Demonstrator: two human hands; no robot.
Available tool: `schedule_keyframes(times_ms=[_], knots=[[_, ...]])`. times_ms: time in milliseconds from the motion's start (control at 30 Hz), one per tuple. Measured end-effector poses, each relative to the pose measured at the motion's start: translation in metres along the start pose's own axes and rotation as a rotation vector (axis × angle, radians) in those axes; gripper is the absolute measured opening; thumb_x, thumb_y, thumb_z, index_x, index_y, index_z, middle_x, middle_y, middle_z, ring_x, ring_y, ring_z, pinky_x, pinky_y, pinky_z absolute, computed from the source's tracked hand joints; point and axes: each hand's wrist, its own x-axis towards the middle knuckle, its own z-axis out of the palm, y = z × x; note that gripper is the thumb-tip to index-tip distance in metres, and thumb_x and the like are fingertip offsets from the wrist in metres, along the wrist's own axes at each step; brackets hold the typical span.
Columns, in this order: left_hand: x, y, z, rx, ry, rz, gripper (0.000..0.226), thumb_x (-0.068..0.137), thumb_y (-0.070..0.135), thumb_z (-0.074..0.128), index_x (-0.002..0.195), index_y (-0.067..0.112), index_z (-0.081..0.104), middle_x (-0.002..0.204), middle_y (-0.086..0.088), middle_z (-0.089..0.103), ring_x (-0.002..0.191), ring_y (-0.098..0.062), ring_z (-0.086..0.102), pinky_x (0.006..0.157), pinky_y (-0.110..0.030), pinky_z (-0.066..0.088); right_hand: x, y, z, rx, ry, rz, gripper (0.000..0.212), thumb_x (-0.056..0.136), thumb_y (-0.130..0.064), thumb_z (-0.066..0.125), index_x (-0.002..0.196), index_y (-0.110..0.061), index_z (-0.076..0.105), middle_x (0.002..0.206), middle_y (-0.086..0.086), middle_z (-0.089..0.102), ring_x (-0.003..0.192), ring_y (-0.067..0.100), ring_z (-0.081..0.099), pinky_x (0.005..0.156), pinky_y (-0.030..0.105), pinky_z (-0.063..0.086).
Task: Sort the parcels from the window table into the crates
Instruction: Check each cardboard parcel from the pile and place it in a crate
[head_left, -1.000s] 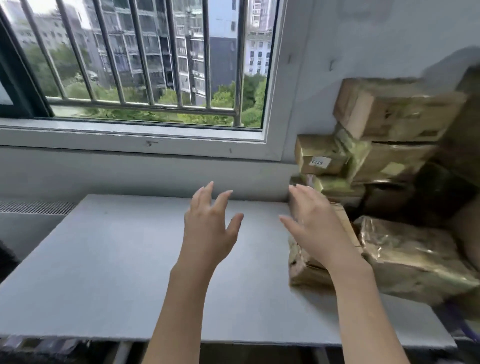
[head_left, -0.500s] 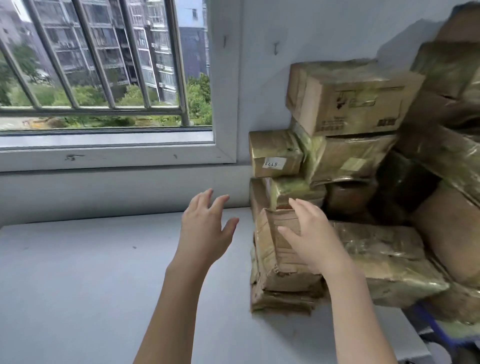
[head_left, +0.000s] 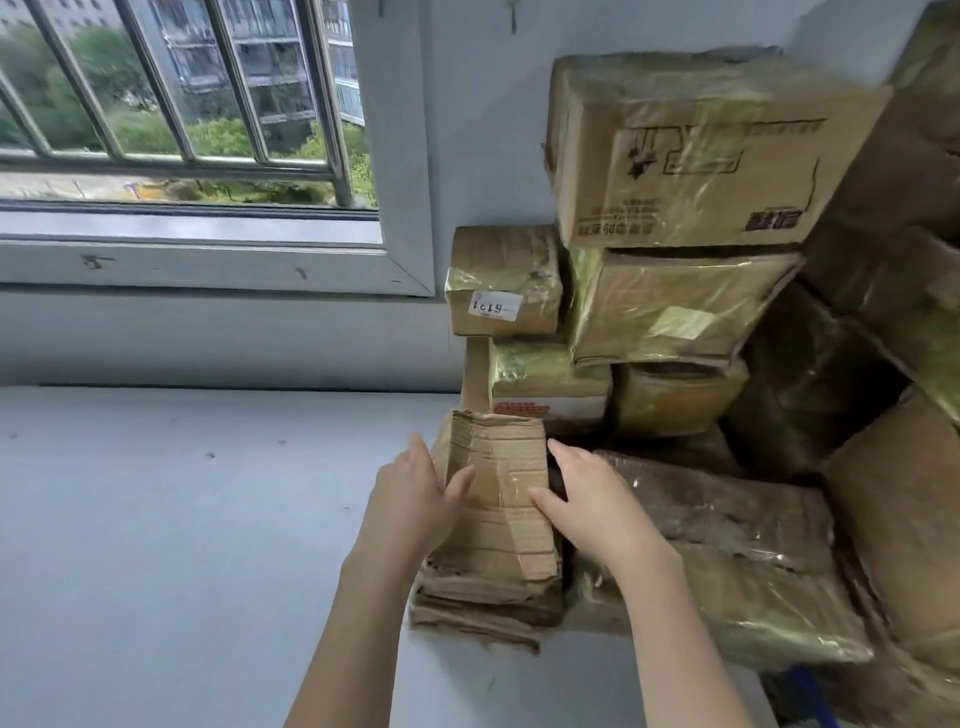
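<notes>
My fingers are hidden behind the creased brown parcel (head_left: 493, 514), so I cannot tell how firmly I grasp it. My left hand (head_left: 410, 499) and right hand (head_left: 592, 504) flank it, thumbs on top. It lies on the grey table (head_left: 182, 519), at nine o'clock of the pile's taped parcel (head_left: 727, 561).

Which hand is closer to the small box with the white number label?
Left. The left hand lies below the labelled box, slightly leftward; the right hand sits farther, below and rightward.
</notes>
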Motion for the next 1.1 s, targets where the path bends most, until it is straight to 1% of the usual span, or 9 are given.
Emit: schedule_keyframes(times_ms=[67, 200, 333, 500, 633, 733, 833, 967, 1100], knots=[[-0.001, -0.005, 0.005, -0.029, -0.056, -0.083, 0.073, 0.095, 0.052, 0.043, 0.144, 0.004, 0.02, 0.118, -0.013, 0.059, 0.112, -0.03, 0.054, 0.081, -0.034, 0.042, 0.002, -0.003, 0.006, 0.005, -0.025, -0.018, 0.053, 0.097, -0.038, 0.05, 0.144, -0.021, 0.032, 0.134, -0.002, 0.053, 0.128, 0.02, 0.046, 0.103, 0.034, 0.039], [-0.006, -0.012, 0.009, -0.146, -0.046, -0.075, 0.041, 0.095, 0.049, 0.045, 0.113, 0.013, 0.049, 0.1, -0.004, 0.063, 0.098, -0.025, 0.059, 0.077, -0.034, 0.046, 0.003, -0.009, 0.001, -0.099, -0.042, -0.087, 0.06, 0.098, -0.039, 0.046, 0.148, -0.014, 0.023, 0.132, 0.003, 0.056, 0.123, 0.022, 0.049, 0.101, 0.034, 0.04], [-0.014, -0.009, -0.012, -0.266, 0.054, 0.035, 0.023, 0.095, 0.039, 0.051, 0.106, 0.023, 0.064, 0.098, 0.006, 0.067, 0.092, -0.013, 0.061, 0.081, -0.032, 0.05, -0.001, -0.03, -0.023, -0.06, 0.046, -0.167, 0.069, 0.099, -0.04, 0.046, 0.154, -0.016, 0.012, 0.142, 0.003, 0.048, 0.13, 0.021, 0.043, 0.105, 0.033, 0.037], [-0.025, -0.002, -0.066, -0.408, 0.363, 0.165, 0.017, 0.097, 0.021, 0.051, 0.108, 0.026, 0.062, 0.086, 0.012, 0.067, 0.08, -0.012, 0.065, 0.076, -0.033, 0.052, -0.007, -0.078, -0.051, 0.154, 0.266, -0.373, 0.068, 0.096, -0.034, 0.054, 0.153, -0.024, 0.019, 0.143, -0.001, 0.049, 0.131, 0.016, 0.045, 0.106, 0.03, 0.038], [-0.033, -0.013, -0.116, -0.441, 0.661, 0.347, 0.044, 0.092, 0.002, 0.048, 0.126, 0.028, 0.059, 0.085, 0.004, 0.069, 0.074, -0.015, 0.062, 0.066, -0.03, 0.051, -0.01, -0.116, -0.069, 0.485, 0.374, -0.455, 0.077, 0.089, -0.029, 0.066, 0.151, -0.029, 0.02, 0.123, -0.006, 0.061, 0.118, 0.008, 0.055, 0.102, 0.027, 0.042], [-0.037, -0.028, -0.144, -0.529, 0.776, 0.456, 0.047, 0.087, 0.001, 0.047, 0.129, 0.019, 0.06, 0.102, 0.008, 0.071, 0.092, -0.001, 0.064, 0.075, -0.011, 0.046, -0.012, -0.136, -0.078, 0.634, 0.336, -0.477, 0.094, 0.081, -0.034, 0.073, 0.152, -0.034, 0.011, 0.105, -0.021, 0.061, 0.101, -0.003, 0.06, 0.092, 0.02, 0.046], [-0.038, -0.043, -0.157, -0.535, 0.792, 0.563, 0.043, 0.085, 0.006, 0.05, 0.126, 0.015, 0.062, 0.114, 0.005, 0.069, 0.104, -0.001, 0.064, 0.085, -0.014, 0.048, -0.01, -0.149, -0.078, 0.73, 0.248, -0.48, 0.111, 0.07, -0.041, 0.077, 0.151, -0.039, 0.002, 0.11, -0.03, 0.051, 0.097, -0.006, 0.061, 0.083, 0.011, 0.047], [-0.039, -0.064, -0.164, -0.446, 0.755, 0.65, 0.038, 0.089, 0.021, 0.05, 0.123, 0.012, 0.063, 0.112, 0.008, 0.069, 0.099, -0.002, 0.065, 0.08, -0.012, 0.047, 0.0, -0.157, -0.073, 0.71, -0.016, -0.45, 0.137, 0.049, -0.065, 0.08, 0.139, -0.056, -0.023, 0.129, -0.025, 0.053, 0.12, 0.001, 0.052, 0.105, 0.028, 0.037], [-0.039, -0.084, -0.173, -0.501, 0.704, 0.588, 0.038, 0.086, 0.006, 0.052, 0.121, 0.015, 0.063, 0.101, 0.015, 0.07, 0.086, 0.008, 0.063, 0.073, -0.008, 0.045, 0.008, -0.164, -0.067, 0.744, -0.123, -0.456, 0.138, 0.041, -0.064, 0.088, 0.146, -0.054, -0.002, 0.137, -0.019, 0.05, 0.12, -0.002, 0.053, 0.109, 0.033, 0.036]])
